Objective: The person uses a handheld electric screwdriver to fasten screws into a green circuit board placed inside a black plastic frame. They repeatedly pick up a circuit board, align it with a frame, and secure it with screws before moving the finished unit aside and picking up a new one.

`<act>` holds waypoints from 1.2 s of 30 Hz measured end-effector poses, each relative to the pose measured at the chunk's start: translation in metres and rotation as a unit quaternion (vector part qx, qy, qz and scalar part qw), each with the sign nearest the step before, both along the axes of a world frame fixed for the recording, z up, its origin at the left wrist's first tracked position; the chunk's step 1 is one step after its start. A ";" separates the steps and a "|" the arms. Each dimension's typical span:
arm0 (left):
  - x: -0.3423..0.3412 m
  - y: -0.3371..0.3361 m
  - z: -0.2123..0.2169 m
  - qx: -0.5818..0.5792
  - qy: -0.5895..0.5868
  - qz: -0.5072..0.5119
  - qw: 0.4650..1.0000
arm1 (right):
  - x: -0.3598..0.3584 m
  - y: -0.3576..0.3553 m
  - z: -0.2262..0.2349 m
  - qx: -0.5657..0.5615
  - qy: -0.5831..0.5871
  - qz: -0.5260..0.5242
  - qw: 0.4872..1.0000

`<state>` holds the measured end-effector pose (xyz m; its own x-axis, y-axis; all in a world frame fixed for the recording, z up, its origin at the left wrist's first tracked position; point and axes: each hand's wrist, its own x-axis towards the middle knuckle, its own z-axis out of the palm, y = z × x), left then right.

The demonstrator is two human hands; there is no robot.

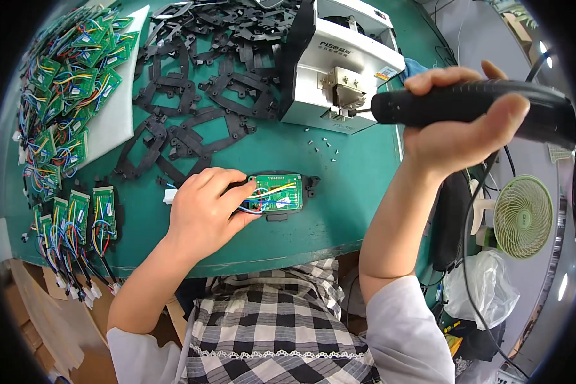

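While the left hand (pixel 205 208) curls at the 9 o'clock end of a green circuit board (pixel 281 194), mid-view over a black frame (pixel 311 185), touching, firm grip or not I cannot tell; right hand (pixel 448 141) wraps a black electric screwdriver (pixel 441 105), 2 o'clock, bit (pixel 363 111) at the white screw dispenser (pixel 339 41). Loose screws (pixel 324 139), 1 o'clock of board. More wired boards (pixel 83 83), 10 o'clock.

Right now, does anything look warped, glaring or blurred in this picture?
Head view: the fisheye lens bends the front edge of the green workbench and leaves the corners black. Same view: bright streaks glare at far right; the circuit board at the left hand and the electric screwdriver in the right hand show no obvious motion blur.
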<state>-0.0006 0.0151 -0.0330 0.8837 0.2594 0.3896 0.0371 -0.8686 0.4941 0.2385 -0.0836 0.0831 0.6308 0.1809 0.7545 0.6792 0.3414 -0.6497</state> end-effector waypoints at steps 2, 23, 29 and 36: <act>0.000 0.000 0.001 0.004 0.007 0.001 1.000 | 0.001 0.008 0.004 -0.032 -0.036 0.015 0.999; -0.005 0.004 -0.006 0.025 -0.013 -0.002 1.000 | -0.085 0.043 -0.044 -0.102 0.074 0.235 0.964; -0.006 0.003 -0.001 0.034 0.000 0.003 0.999 | -0.091 0.054 -0.058 -0.089 0.052 0.255 0.961; -0.004 0.003 -0.006 0.024 -0.003 0.003 1.000 | -0.100 0.057 -0.063 -0.095 0.069 0.312 0.943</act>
<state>-0.0051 0.0182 -0.0390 0.8802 0.2448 0.4067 0.0392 -0.8913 0.4517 0.1384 -0.0262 0.0204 0.4473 0.6730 0.5890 0.2886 0.5147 -0.8073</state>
